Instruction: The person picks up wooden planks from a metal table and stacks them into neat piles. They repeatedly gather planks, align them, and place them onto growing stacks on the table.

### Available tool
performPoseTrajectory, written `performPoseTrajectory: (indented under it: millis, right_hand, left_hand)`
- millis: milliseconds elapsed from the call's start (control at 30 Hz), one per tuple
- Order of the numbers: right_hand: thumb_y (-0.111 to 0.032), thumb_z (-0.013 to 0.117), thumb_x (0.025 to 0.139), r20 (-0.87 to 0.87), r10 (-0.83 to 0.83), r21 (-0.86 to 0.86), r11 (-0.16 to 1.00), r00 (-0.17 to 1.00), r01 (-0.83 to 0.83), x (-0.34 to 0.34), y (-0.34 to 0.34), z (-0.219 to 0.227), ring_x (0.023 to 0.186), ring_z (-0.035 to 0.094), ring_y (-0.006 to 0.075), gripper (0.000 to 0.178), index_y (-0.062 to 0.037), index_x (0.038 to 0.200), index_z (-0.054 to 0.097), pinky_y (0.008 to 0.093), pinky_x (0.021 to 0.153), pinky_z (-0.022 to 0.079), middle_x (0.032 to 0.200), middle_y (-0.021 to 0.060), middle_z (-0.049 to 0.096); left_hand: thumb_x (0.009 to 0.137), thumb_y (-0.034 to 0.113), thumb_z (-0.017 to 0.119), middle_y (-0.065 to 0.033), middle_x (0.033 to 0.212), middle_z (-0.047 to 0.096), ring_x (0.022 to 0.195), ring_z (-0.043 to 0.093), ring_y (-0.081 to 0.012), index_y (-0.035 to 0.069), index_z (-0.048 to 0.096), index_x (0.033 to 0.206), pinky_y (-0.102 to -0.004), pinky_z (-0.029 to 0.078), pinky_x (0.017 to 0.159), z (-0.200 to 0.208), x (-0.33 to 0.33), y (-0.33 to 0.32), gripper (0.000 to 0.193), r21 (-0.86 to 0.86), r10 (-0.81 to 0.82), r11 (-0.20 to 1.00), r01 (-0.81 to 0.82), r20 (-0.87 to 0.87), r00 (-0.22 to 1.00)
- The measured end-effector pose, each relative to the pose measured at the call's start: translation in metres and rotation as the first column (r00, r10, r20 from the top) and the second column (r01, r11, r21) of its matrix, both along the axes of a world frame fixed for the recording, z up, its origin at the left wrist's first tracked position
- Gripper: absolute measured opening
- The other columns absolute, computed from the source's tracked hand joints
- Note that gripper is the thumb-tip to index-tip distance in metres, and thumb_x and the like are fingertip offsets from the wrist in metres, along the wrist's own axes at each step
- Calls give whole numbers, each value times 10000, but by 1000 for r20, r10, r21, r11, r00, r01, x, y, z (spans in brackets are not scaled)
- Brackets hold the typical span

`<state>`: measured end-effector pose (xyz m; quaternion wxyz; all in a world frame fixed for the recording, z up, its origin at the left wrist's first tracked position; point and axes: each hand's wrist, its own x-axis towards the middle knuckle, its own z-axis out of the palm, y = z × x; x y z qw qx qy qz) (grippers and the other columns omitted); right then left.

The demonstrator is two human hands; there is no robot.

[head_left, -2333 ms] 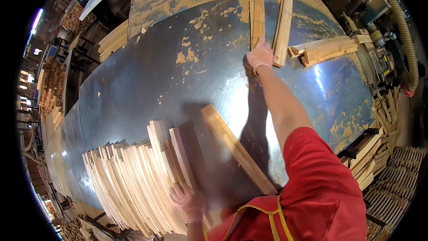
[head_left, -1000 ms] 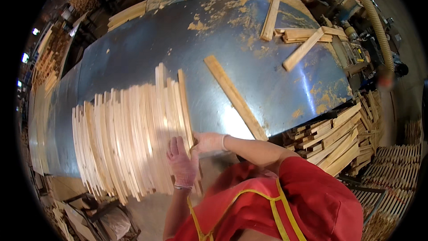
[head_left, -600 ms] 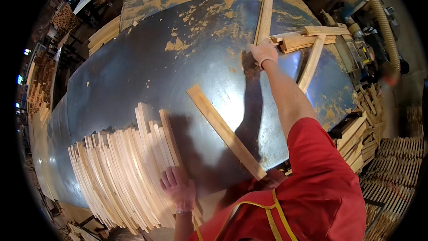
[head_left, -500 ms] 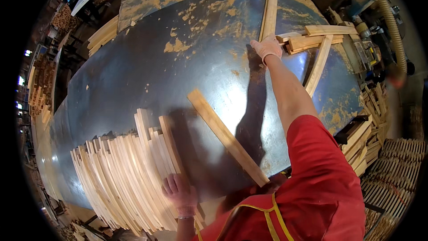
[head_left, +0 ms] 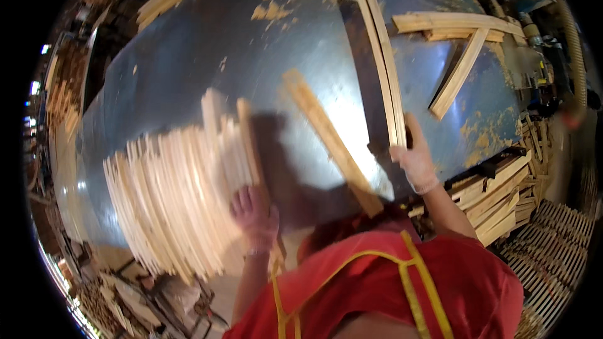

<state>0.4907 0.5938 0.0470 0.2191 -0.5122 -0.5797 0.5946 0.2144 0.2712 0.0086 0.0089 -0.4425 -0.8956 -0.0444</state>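
Note:
My right hand [head_left: 417, 164], in a light glove, is closed around the near end of two long pale wooden slats [head_left: 380, 63]. They lie side by side, and a dark shadow falls left of them on the table. My left hand [head_left: 254, 216], also gloved, rests on the right end of a tightly packed row of wooden slats [head_left: 169, 194]; its fingers lie over the wood and its thumb is apart. Between my hands a single slat [head_left: 330, 135] lies at a slant, its near end at the table's front edge.
The dark metal table [head_left: 188, 81] carries patches of sawdust. Several slats [head_left: 452, 22] lie crossed at the back right, with one slanting slat [head_left: 460, 75] in front. Stacked boards [head_left: 499, 198] stand beyond the right edge, a ribbed hose [head_left: 573, 56] behind.
My right hand has come back toward me from the far side, drawing the two slats along. My left hand stays on the row. The whole view has shifted.

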Motion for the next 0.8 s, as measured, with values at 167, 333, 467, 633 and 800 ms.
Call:
performPoseTrajectory:
  millis: [167, 333, 467, 633, 800]
  right_hand:
    - [-348, 879, 757, 639, 284, 152, 864, 715, -479, 48, -138, -9, 1308, 590, 442, 1056, -22, 1632, 384, 479, 1144, 486, 1399, 283, 579]
    - [-388, 868, 749, 758, 228, 229, 784, 612, -577, -7, -144, 0, 1179, 634, 465, 1041, -108, 1602, 342, 540, 982, 556, 1281, 297, 598]
    - [-230, 801, 787, 671, 319, 89, 862, 669, -500, -30, -150, 15, 1101, 681, 493, 1002, -113, 1644, 296, 535, 1002, 575, 1262, 331, 601]
    - [-198, 872, 806, 54, 444, -166, 887, 895, -430, -71, -231, 36, 1355, 604, 470, 1302, -49, 1745, -17, 441, 1212, 491, 1534, 350, 522]
    - [-479, 771, 849, 250, 652, 169, 699, 716, -695, -72, -152, -24, 1290, 667, 388, 811, -80, 1520, 553, 454, 1122, 509, 1359, 255, 706]
  left_hand:
    - [806, 316, 775, -157, 1536, 542, 1460, 461, -383, 43, 533, 1495, -578, 317, 1241, 4, -5, -1, 780, 57, -43, 998, 41, 43, 998]
    - [839, 398, 788, -173, 1603, 505, 1522, 412, -386, 70, 497, 1576, -572, 270, 1270, -9, -5, -14, 857, 49, -59, 997, 59, -1, 998]
    - [824, 434, 828, -196, 1626, 502, 1524, 431, -398, 68, 489, 1601, -530, 326, 1260, 7, -9, -5, 923, 11, -6, 1000, 4, 163, 987]
    - [820, 498, 842, -227, 1619, 485, 1517, 422, -422, 28, 457, 1602, -548, 317, 1266, 15, 15, 16, 991, 175, -67, 984, 23, 252, 965]
    - [817, 351, 773, -209, 1539, 511, 1473, 442, -394, 19, 485, 1534, -537, 328, 1255, 5, 35, 19, 841, 35, -84, 996, 81, 98, 992]
